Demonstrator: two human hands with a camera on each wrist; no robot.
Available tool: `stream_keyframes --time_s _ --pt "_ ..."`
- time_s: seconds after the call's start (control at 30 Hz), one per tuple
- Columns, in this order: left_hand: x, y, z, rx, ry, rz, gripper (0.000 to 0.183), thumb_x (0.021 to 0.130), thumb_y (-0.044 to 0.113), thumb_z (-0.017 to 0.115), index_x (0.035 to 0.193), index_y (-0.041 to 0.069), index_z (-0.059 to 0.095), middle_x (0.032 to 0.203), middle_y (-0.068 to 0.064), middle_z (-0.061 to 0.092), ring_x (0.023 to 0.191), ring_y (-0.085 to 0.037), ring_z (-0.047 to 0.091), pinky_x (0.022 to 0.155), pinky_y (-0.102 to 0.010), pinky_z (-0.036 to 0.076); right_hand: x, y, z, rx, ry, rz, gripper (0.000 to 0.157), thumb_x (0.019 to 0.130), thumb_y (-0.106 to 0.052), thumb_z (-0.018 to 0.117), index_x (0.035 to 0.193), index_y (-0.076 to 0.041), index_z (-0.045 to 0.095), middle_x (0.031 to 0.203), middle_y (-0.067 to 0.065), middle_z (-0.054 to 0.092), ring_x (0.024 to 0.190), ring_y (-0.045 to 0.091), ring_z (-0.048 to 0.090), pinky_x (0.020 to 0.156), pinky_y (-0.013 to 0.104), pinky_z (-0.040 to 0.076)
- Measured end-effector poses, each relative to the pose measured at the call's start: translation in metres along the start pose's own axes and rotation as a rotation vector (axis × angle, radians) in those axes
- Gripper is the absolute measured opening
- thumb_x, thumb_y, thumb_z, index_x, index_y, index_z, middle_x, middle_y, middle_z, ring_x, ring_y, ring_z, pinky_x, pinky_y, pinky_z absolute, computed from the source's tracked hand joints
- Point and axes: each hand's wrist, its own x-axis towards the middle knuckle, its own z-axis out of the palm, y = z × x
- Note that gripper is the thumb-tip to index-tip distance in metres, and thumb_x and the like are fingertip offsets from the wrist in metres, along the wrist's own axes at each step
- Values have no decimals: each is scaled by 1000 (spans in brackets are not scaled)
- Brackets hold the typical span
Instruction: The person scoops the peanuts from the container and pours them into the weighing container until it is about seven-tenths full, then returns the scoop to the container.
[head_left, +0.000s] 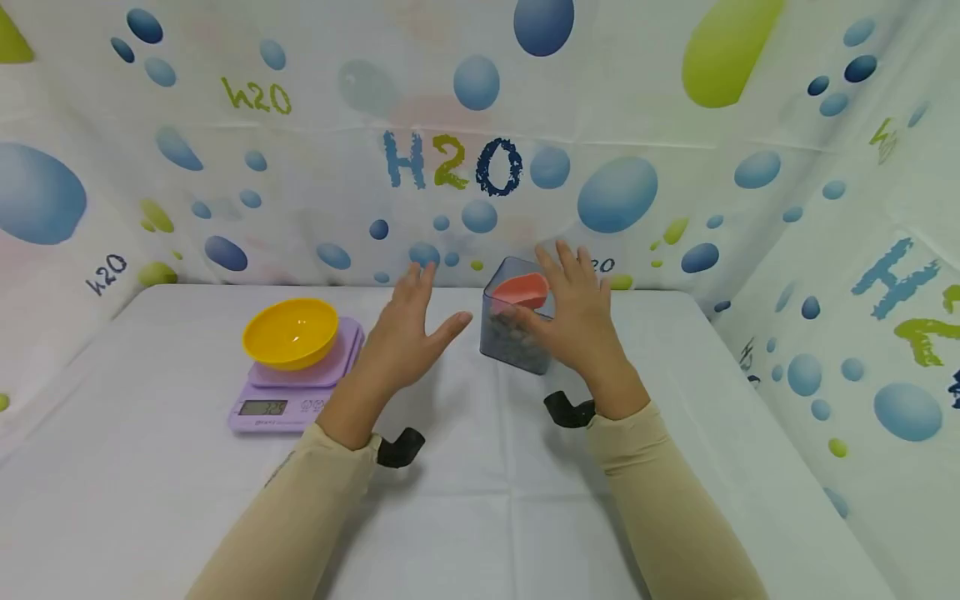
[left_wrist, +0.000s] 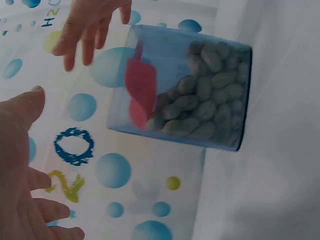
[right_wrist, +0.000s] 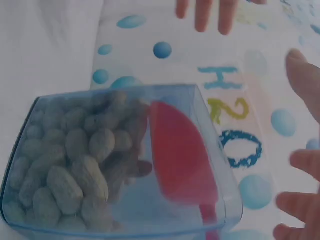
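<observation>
A clear bluish plastic container [head_left: 517, 346] stands at the back middle of the table. Unshelled peanuts [right_wrist: 75, 165] partly fill it, and a red scoop [right_wrist: 180, 155] leans inside with its broad end in the nuts. My right hand [head_left: 581, 325], fingers spread, is in front of the container's right side; the right wrist view shows a gap between them. My left hand [head_left: 397, 342] hovers to the container's left, its fingers extended and thumb apart, holding nothing. Left of that hand, a yellow bowl [head_left: 291, 333] sits on a lilac kitchen scale [head_left: 300, 400].
The scale's lit display [head_left: 262, 407] shows digits too small to read surely. A white cloth covers the table [head_left: 465, 533]. Behind and to the right hangs a white curtain [head_left: 322, 192] with blue and green drops and H2O lettering. Black straps [head_left: 401, 448] show at both wrists.
</observation>
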Motion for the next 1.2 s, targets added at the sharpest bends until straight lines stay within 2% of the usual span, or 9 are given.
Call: stream_keyframes --time_s 0.13,0.2,0.27,0.37,0.5,0.6,0.7,1.0,1.2 --pt "9 -3 11 -195 2 -6 96 88 73 47 160 25 5 167 -1 5 153 -26 11 121 -54 19 2 16 -3 229 225 66 87 88 -59 63 156 -16 29 163 12 19 151 35 14 114 68 22" --pt "15 -3 18 -268 15 1 95 89 70 50 160 22 10 166 -2 13 152 -25 17 120 -51 24 3 23 -3 370 330 151 84 89 -52 66 155 -14 29 162 11 20 148 30 20 115 62 28" --pt "21 -2 25 -333 18 -12 93 90 67 53 159 20 14 165 -3 19 150 -26 25 117 -49 32 3 28 0 529 374 270 84 90 -49 67 156 -15 27 161 9 21 145 28 25 113 56 34" --pt "28 2 34 -404 9 -34 90 90 64 56 159 20 18 163 -6 26 145 -28 35 110 -48 42 4 33 6 788 337 472 87 89 -52 66 157 -20 21 160 6 20 140 26 32 110 51 39" --pt "34 9 45 -460 -10 -54 87 91 60 58 158 18 22 162 -5 28 143 -27 39 106 -46 45 6 34 13 1018 178 678 93 88 -56 66 159 -24 15 161 6 24 141 29 36 107 56 44" --pt "36 14 50 -493 -18 -35 82 94 52 60 157 14 24 161 -6 30 142 -27 41 105 -46 47 7 35 17 1080 63 737 94 88 -53 67 159 -26 12 160 7 28 142 31 36 104 58 45" --pt "37 17 53 -509 -19 -11 78 95 47 61 156 12 27 159 -8 35 139 -28 45 102 -45 49 7 36 17 1095 10 737 94 88 -44 71 159 -27 13 158 9 32 142 32 37 103 59 46" --pt "28 8 48 -464 -1 -1 63 96 40 63 151 16 42 143 -3 55 117 -23 60 88 -39 58 6 32 22 1062 -138 660 89 87 -26 76 158 -25 22 158 6 34 140 26 41 107 55 44" --pt "18 -2 35 -451 -49 -51 72 91 46 67 151 17 40 141 -3 54 112 -23 58 81 -35 57 5 29 28 1034 -241 584 84 87 -27 76 156 -24 28 157 5 35 136 27 45 107 54 44"
